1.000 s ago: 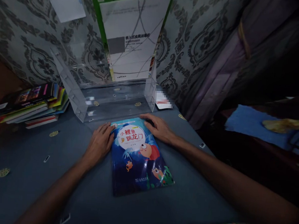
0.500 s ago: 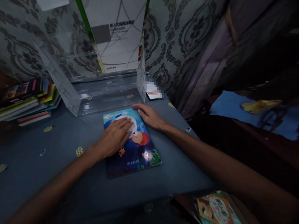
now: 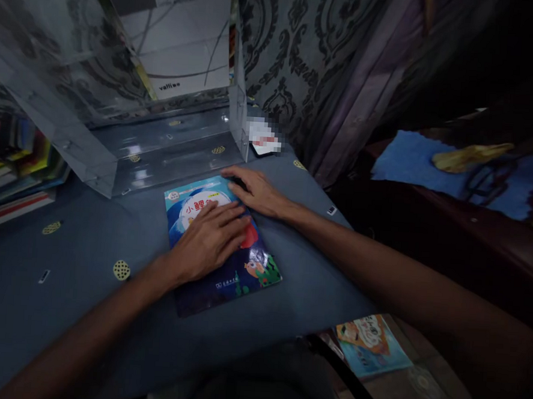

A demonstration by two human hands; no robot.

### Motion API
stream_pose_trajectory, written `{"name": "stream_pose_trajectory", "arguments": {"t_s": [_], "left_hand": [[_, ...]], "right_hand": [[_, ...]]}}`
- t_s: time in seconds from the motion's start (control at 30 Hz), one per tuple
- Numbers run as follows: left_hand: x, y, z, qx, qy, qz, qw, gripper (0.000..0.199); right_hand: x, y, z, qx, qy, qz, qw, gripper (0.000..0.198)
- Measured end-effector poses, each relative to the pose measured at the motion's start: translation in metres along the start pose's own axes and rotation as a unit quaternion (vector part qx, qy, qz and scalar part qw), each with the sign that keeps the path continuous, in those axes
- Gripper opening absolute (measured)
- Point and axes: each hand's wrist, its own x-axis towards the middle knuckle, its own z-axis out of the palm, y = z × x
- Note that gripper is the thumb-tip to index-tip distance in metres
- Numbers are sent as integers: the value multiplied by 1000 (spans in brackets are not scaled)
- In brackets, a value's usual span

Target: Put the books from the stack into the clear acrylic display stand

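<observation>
A children's picture book (image 3: 197, 294) with a blue cover lies flat on the blue-grey tabletop (image 3: 84, 297), its front cover up. My left hand (image 3: 214, 238) rests palm down across the middle of the cover, fingers stretched out, hiding part of the title and the drawing. At the book's upper right corner is my right hand (image 3: 255, 191), fingers extended and thumb apart, touching the top edge near the corner. Behind the book stands a clear acrylic rack (image 3: 179, 152) holding upright a white printed booklet (image 3: 189, 56).
Stacked books (image 3: 24, 172) lie at the left of the table. Beside the rack is a phone-like flat object (image 3: 264, 140), partly blurred. A blue cloth (image 3: 408, 163) with a yellow item (image 3: 472, 157) is to the right. Another book (image 3: 375, 344) lies below the table's edge.
My left hand has slid rightward and down across the cover, uncovering part of the title. My right hand stays at the upper corner. The view has shifted slightly.
</observation>
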Motion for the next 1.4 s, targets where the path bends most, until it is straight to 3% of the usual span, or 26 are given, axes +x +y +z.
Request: {"name": "stream_pose_trajectory", "arguments": {"t_s": [0.17, 0.5, 0.77, 1.1, 1.4], "left_hand": [[-8, 25, -3, -31, -33, 98, 994, 36], [-15, 33, -4, -17, -49, 140, 989, 38], [-16, 38, -1, 8, -24, 150, 988, 32], [-20, 43, 3, 38, -44, 151, 987, 37], [-37, 46, 4, 67, 37, 130, 989, 36]], "right_hand": [[0, -2, 0, -43, -9, -3, 999, 38], [-2, -5, 1, -81, -18, 5, 997, 40], [-4, -6, 4, -96, -9, 1, 995, 38], [-9, -9, 2, -110, -20, 0, 994, 39], [-24, -36, 13, -170, -60, 44, 983, 45]]}}
